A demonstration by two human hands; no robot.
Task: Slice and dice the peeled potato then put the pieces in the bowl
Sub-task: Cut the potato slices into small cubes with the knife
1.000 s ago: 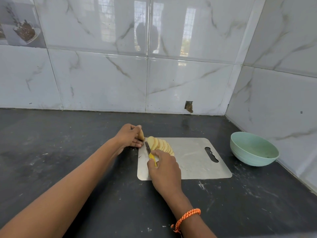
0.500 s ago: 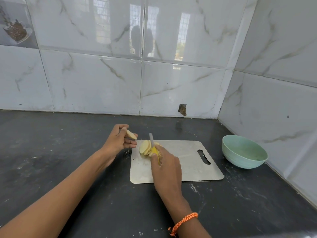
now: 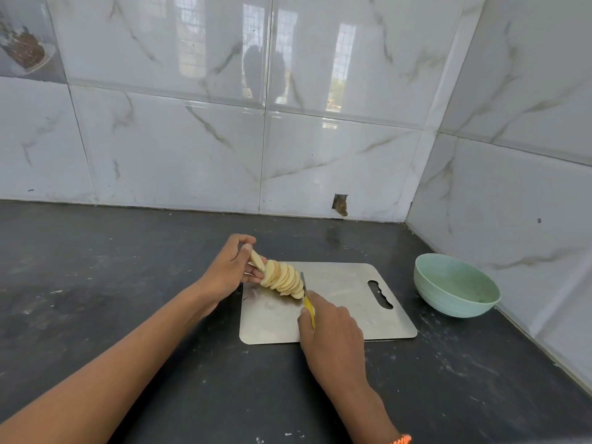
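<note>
A home kitchen, this: a dark stone table point(image 3: 128, 283) runs into a corner of glossy marble-look wall tiles point(image 3: 320, 155), one tile point(image 3: 25, 43) printed with a food picture. Under the fingers point(image 3: 253, 277) lies a steel cutting board point(image 3: 352, 299), with a green bowl point(image 3: 455, 286) well right of them.

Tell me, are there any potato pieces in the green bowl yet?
No: the green bowl shows only its bare inside, while the potato slices lie fanned on the cutting board beside the knife.

Right hand point(image 3: 333, 334) hides most of knife point(image 3: 308, 304) handle; orange wristband point(image 3: 402, 439) cut off at btm edge.
</note>
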